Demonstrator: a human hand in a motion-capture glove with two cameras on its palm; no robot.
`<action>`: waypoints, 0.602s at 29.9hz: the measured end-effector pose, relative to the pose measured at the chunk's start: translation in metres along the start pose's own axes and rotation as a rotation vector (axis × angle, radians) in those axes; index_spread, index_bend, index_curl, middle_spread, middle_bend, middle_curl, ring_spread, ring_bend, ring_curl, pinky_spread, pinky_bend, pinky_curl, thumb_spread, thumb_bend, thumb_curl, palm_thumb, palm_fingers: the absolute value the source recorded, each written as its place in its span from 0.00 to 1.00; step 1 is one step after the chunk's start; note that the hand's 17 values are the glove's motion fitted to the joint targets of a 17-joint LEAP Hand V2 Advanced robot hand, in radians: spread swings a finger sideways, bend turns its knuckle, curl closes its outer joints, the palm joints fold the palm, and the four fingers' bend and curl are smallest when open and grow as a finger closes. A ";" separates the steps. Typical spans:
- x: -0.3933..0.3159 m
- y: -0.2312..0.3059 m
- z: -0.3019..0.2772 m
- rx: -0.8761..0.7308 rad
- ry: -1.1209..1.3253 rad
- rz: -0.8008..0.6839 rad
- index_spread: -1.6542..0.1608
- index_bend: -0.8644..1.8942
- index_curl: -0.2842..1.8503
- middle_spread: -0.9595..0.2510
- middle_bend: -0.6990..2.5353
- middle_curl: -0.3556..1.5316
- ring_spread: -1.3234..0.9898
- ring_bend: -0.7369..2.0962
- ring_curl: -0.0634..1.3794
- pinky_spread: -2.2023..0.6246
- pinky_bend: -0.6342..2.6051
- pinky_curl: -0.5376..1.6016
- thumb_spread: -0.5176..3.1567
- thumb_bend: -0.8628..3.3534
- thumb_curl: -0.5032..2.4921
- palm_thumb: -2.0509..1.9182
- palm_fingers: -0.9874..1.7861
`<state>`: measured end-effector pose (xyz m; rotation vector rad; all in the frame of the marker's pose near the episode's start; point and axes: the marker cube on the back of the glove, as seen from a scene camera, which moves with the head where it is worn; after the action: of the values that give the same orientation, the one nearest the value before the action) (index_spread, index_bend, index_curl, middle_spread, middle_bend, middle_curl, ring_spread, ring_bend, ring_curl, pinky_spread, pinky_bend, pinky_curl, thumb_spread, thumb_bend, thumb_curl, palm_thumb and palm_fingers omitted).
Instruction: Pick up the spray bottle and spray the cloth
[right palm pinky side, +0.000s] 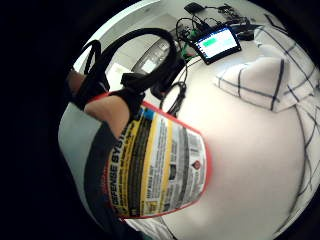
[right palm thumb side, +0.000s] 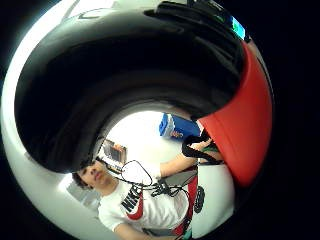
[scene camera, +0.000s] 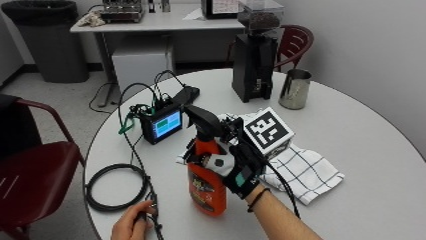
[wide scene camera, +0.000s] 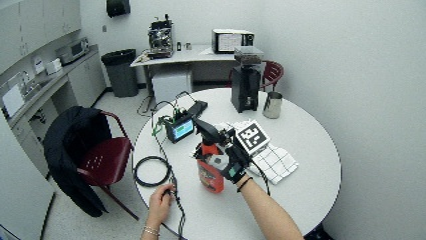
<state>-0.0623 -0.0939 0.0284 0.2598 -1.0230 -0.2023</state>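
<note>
Presently listed: one spray bottle (scene camera: 207, 192), orange-red plastic body with a printed yellow and white label, black trigger head (scene camera: 203, 120) on top; it stands upright at the near middle of the round white worktop (scene camera: 359, 150), whether just touching or just clear of the surface I cannot tell. Gloved right hand (scene camera: 233, 165) has its grip wrapped round the neck, below the trigger head, fingers curled on it; that is the sensible place to hold, since the narrow neck gives the fingers something to hook under and leaves a forefinger free for the trigger. Body looks stiff-walled and smooth, likely slippery lower down on the glossy label; fill level cannot be read, so weight is a guess, moderate at most. One cloth (scene camera: 303, 172), white with dark check lines, soft and rumpled, lies flat just beside the bottle on the far side of the hand, partly behind it. Bare left hand (scene camera: 133, 225) rests at the near edge on a black cable (scene camera: 106, 187).
</note>
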 end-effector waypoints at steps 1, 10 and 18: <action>0.002 0.001 0.001 0.003 -0.007 -0.002 0.78 0.37 0.36 0.70 0.34 0.45 0.52 0.40 0.33 0.87 0.24 0.38 0.28 0.20 0.44 0.76 0.75; 0.006 0.003 0.007 -0.018 -0.032 -0.025 0.78 0.37 0.35 0.70 0.34 0.44 0.52 0.39 0.33 0.87 0.25 0.38 0.29 0.20 0.44 0.76 0.74; 0.018 0.019 0.012 -0.064 -0.085 -0.044 0.76 0.33 0.32 0.71 0.32 0.43 0.53 0.35 0.33 0.87 0.28 0.41 0.34 0.20 0.42 0.75 0.62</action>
<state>-0.0628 -0.0824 0.0547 0.2169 -1.0933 -0.2877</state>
